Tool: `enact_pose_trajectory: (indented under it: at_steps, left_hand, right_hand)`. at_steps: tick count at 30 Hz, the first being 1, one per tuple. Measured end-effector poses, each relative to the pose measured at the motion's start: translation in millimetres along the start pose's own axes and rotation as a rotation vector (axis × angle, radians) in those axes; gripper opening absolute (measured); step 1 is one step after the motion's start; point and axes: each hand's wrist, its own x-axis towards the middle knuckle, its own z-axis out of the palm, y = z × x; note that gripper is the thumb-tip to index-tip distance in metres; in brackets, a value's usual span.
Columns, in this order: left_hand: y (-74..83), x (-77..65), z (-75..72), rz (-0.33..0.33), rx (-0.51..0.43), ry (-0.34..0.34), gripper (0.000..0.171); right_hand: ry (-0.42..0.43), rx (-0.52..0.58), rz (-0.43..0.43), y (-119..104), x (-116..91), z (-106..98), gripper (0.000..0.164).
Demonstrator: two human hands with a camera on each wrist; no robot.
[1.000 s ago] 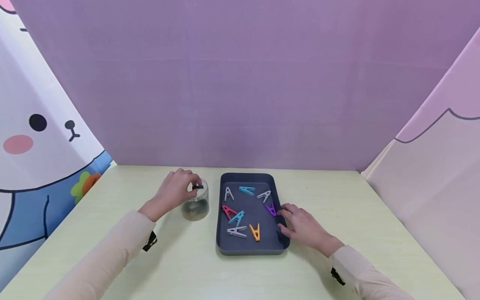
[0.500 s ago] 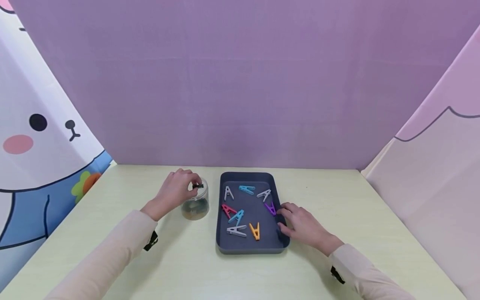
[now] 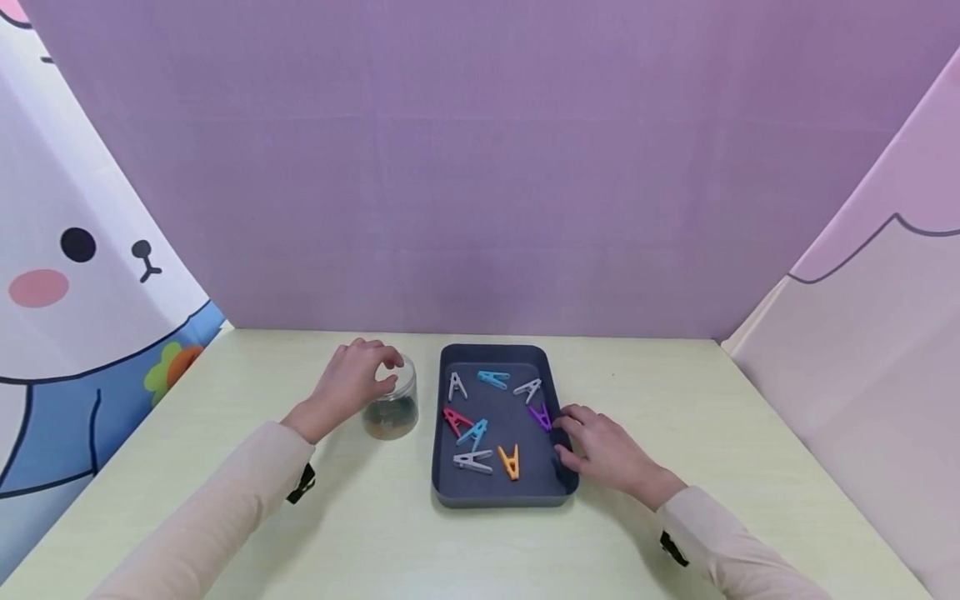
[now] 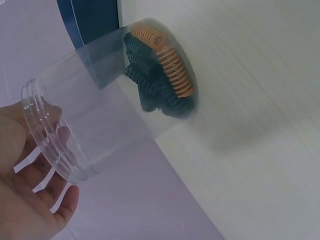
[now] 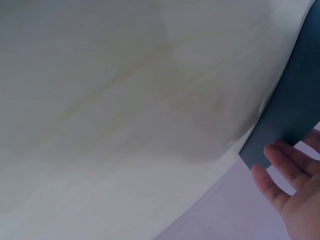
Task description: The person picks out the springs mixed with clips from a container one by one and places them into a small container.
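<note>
My left hand is over the mouth of a clear plastic jar, with thumb and index finger apart and no spring visible between them. The left wrist view shows the fingertips at the jar's threaded rim. Inside, at the bottom, lie several dark springs and orange springs. My right hand rests at the right side of a dark grey tray, its fingertips on the rim. In the right wrist view those fingers lie fairly straight against the tray's outer wall.
Several plastic clips lie scattered in the tray, including a purple clip near the right fingertips, an orange clip and a red clip. A pale wooden table carries jar and tray. A purple cloth wall stands behind.
The black spring that my left thumb and index finger pinched over the jar is gone from between them; it has been let go. Right hand and tray look unmoved.
</note>
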Motion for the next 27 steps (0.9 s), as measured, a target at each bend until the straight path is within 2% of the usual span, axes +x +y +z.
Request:
enact_pose_trajectory:
  at_steps: [11,23,27]
  left_hand:
    - [-1.1,-2.5,0.7,0.006,0.034,0.034,0.018]
    - [-5.4,-5.4,-2.0,0.006,0.015,0.072,0.017]
    - [-7.5,-6.7,-7.9,0.010,0.011,0.095,0.018]
  right_hand:
    - [-0.024,-0.041,-0.022,2,2,-2,0.035]
    - [0.002,0.016,-0.080,8,4,-6,0.028]
    - [0.006,0.013,-0.066,9,5,-11,0.029]
